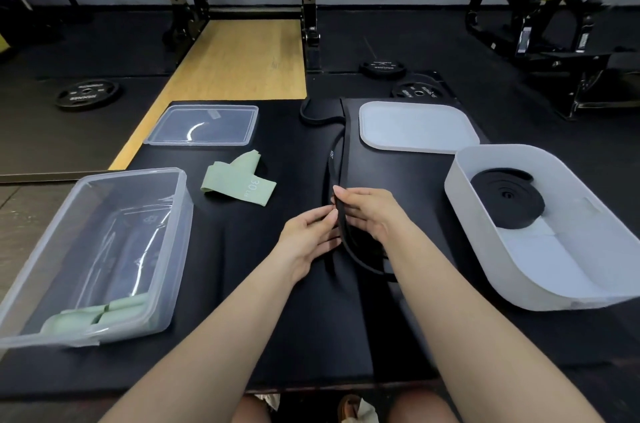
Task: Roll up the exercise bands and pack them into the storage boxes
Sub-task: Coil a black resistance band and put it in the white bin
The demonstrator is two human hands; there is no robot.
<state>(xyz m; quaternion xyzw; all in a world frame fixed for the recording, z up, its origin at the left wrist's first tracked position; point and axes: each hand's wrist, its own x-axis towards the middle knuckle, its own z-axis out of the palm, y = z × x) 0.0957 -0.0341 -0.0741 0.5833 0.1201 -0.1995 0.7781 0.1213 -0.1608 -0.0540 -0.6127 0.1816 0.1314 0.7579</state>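
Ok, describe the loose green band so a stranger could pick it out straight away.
Start at the black mat and find the clear box on its left side. Just beyond that box's far right corner lies the loose green band, flat on the mat. Unlike the green bands packed inside the box, it is unrolled and shows "30".

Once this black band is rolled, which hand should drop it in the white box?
Right, probably. The white box lies on the right hand's side; the left hand would have to cross over. Both hold the black band.
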